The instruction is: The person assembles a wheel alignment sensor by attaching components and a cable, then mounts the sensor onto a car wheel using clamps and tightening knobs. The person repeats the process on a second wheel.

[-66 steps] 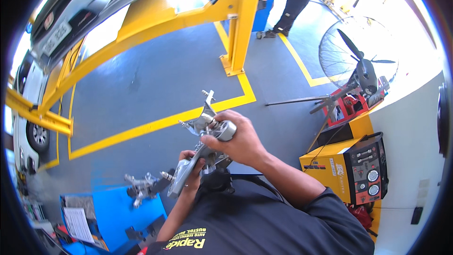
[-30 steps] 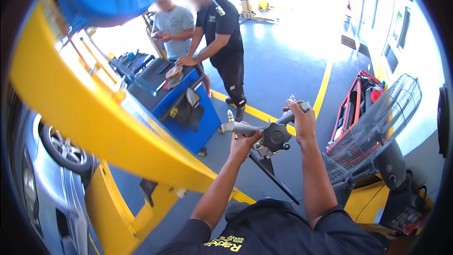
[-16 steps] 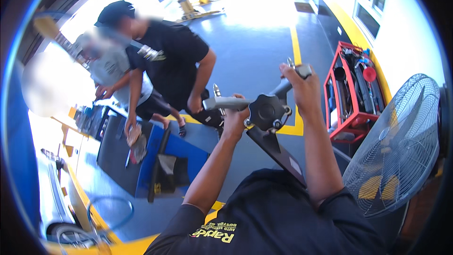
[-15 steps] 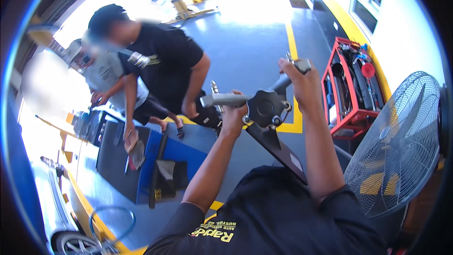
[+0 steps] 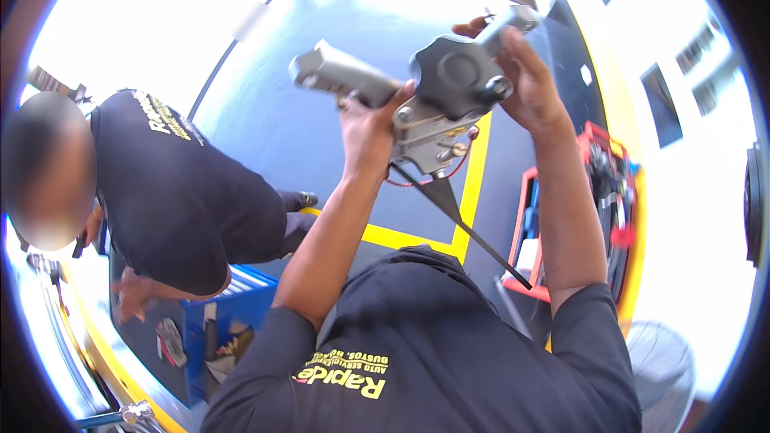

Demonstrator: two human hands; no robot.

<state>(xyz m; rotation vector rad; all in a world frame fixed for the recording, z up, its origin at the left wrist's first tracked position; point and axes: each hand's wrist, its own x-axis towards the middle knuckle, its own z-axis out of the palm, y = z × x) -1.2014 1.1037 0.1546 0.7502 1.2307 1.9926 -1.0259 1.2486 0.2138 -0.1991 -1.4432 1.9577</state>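
Grip on both sides: left hand and right hand clasp the grey bracket, black knob between them. Best held level, clear of the co-worker left of the grip.

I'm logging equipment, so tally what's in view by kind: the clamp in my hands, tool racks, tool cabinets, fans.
Metal wheel clamp: 1, held by your left hand and right hand
Red tool rack: 1
Blue tool cabinet: 1
Caged fan: 1
Total: 4
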